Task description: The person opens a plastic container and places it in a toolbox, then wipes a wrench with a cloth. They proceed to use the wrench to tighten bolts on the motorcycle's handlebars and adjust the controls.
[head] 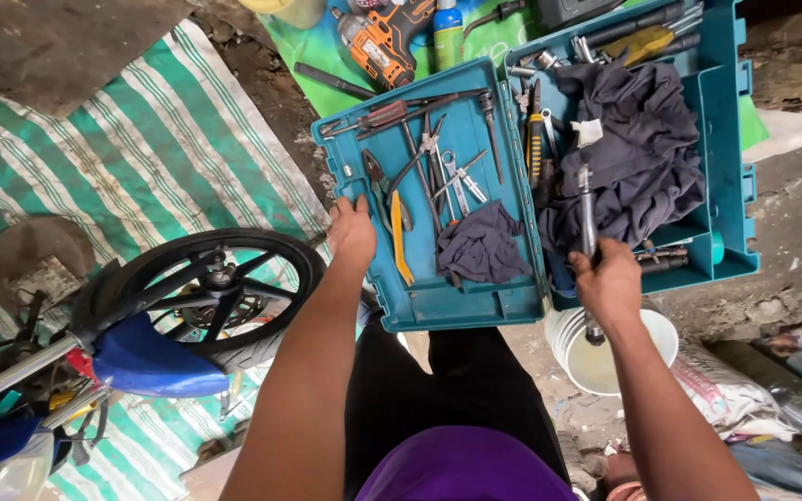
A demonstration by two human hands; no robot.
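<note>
Dirt floor, striped mat [132, 158]; right hand [610, 278] grips ratchet [588, 223] over toolbox [438, 301].

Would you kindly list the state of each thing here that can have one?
Teal tool case: open, both halves flat.
Left hand: resting on the case's edge, holding nothing.
Right hand: closed around a metal ratchet handle.
White bucket: upright, uncovered.
Motorcycle wheel: on the striped mat.
</note>
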